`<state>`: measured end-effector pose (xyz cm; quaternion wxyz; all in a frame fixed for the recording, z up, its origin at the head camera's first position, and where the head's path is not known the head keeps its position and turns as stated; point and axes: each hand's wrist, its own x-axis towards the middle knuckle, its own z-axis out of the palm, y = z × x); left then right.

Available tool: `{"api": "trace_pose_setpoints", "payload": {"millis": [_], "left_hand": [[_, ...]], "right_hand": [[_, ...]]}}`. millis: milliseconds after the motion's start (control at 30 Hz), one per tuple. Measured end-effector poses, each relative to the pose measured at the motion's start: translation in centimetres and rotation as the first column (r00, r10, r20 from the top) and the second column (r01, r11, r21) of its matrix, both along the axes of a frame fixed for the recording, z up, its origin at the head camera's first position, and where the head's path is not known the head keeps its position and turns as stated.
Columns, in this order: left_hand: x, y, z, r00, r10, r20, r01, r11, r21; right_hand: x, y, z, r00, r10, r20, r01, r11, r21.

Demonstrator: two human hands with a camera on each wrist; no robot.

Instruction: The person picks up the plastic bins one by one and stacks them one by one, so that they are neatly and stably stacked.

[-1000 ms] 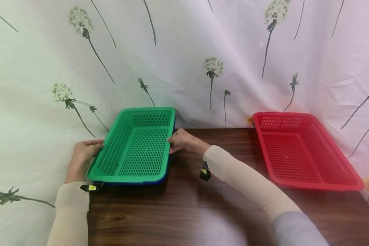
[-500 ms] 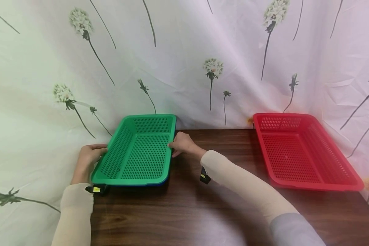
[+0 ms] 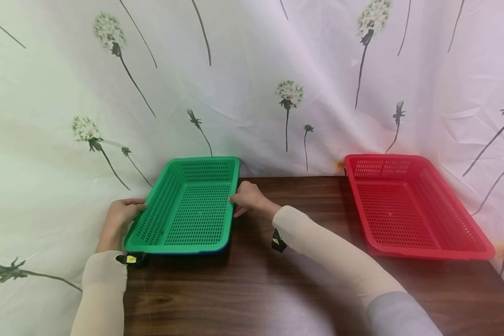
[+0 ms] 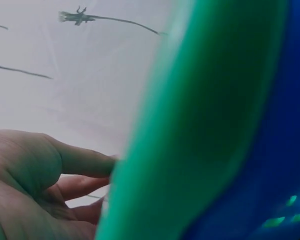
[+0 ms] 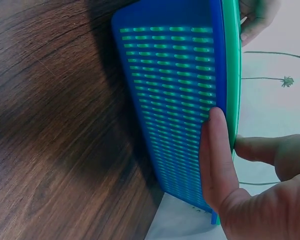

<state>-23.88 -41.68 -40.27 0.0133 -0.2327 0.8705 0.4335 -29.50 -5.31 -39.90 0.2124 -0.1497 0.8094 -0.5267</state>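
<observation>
A pale cloth printed with dandelions (image 3: 235, 70) hangs behind the green basket (image 3: 199, 214) and spreads past it on both sides. The dark wooden table (image 3: 218, 298) extends in front of the green basket and to its right. The red basket (image 3: 396, 212) stands on that table, well apart to the right of the green basket. The green basket itself sits inside a blue basket (image 5: 160, 105), their rims touching along the side the right wrist camera sees. Cream sleeves (image 3: 336, 252) reach in from the near side. To the green basket's right, the right hand (image 3: 249, 196) clamps both rims, thumb on the green edge and fingers against the blue wall. To its left, the left hand (image 3: 119, 217) grips the green rim; whether it also holds the blue one, I cannot tell. Smallest are the black wrist cameras (image 3: 278, 241), near the green basket.
</observation>
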Motion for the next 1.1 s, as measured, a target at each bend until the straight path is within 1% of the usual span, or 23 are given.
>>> {"api": "trace_pose_setpoints", "payload": {"millis": [200, 500, 700, 933, 1100], "left_hand": [[-0.1, 0.4, -0.2, 1.0, 0.012, 0.0, -0.012, 0.999, 0.032], [0.0, 1.0, -0.1, 1.0, -0.02, -0.004, 0.02, 0.995, 0.096], [0.1, 1.7, -0.2, 0.998, -0.055, -0.02, 0.056, 0.993, 0.107], [-0.2, 2.8, -0.4, 0.998, -0.053, -0.022, 0.055, 0.992, 0.117], [-0.1, 3.4, -0.5, 0.996, -0.089, -0.021, 0.091, 0.99, 0.105]], "right_hand": [[-0.2, 0.5, 0.1, 0.999, -0.01, 0.042, 0.011, 1.0, -0.023], [-0.4, 1.4, 0.4, 0.999, -0.004, 0.047, 0.004, 1.0, -0.002], [-0.7, 2.2, 0.3, 0.997, 0.017, 0.075, -0.016, 1.0, -0.006], [-1.1, 3.9, 0.4, 0.994, 0.035, 0.107, -0.034, 0.999, -0.011], [-1.2, 4.8, 0.5, 0.993, 0.034, 0.11, -0.033, 0.999, -0.014]]}}
